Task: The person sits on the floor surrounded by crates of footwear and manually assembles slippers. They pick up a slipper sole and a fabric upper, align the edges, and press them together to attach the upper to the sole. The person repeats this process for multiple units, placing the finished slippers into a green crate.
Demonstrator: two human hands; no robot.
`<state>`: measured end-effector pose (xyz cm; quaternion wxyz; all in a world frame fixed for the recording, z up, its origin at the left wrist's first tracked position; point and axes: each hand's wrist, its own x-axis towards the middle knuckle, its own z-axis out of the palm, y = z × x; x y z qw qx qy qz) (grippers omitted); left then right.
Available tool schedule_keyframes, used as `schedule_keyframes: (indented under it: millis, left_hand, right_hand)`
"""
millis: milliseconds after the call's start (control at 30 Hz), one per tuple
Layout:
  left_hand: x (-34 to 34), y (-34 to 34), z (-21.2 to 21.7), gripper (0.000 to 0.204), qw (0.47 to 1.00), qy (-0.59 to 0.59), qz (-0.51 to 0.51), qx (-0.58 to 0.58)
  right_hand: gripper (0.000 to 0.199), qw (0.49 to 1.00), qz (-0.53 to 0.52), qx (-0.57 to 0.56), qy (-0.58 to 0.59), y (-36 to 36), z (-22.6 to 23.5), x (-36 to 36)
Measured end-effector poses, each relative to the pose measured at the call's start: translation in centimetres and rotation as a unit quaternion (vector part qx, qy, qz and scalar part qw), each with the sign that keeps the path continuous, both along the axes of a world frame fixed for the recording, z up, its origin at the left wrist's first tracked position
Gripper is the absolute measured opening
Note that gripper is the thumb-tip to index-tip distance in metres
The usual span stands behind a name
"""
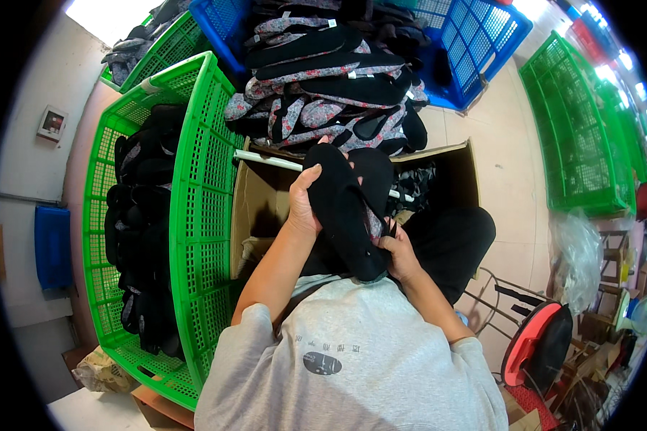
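Note:
A pair of black slippers (336, 197) is held up in front of my chest, soles partly facing me. My left hand (303, 205) is closed around their upper part, its thumb on the near slipper and fingers showing between the two. My right hand (401, 254) pinches the lower edge of the pair, where some flowered fabric shows. Just beyond my hands rises a pile of black slippers (352, 90) with grey and red flowered fabric. Below the pair, an open cardboard box (441, 152) stands by my knees, with dark patterned items inside.
At the left stands a tall green plastic crate (194, 179) holding many black slippers (147, 237). A blue crate (474, 50) lies behind the pile. Another green crate (571, 129) stands at the far right, near a clear plastic bag (576, 255) and a red and black round seat (535, 341).

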<state>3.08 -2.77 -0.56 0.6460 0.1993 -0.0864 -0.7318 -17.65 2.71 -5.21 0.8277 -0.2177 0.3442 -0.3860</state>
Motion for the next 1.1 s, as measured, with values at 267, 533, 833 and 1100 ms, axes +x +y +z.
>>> schedule_keyframes:
  millis: [267, 533, 833, 1100]
  left_hand:
    - [0.8, -0.1, -0.9, 0.056, 0.985, -0.136, 0.056, 0.094]
    - [0.1, -0.2, -0.4, 0.032, 0.962, -0.199, 0.115, 0.148]
    - [1.1, -0.1, -1.2, 0.027, 0.939, -0.215, 0.156, 0.22]
    - [1.2, -0.4, -2.5, 0.036, 0.913, -0.277, 0.201, 0.223]
  right_hand:
    - [0.025, 0.971, -0.124, -0.173, 0.105, -1.3, -0.1, -0.4]
    - [0.042, 0.913, 0.095, -0.364, 0.159, -2.2, 4.2, -1.0]
    - [0.029, 0.944, 0.024, -0.262, 0.197, -1.9, 2.9, -2.0]
    - [0.014, 0.945, -0.165, -0.173, 0.222, -1.7, -0.6, 0.2]
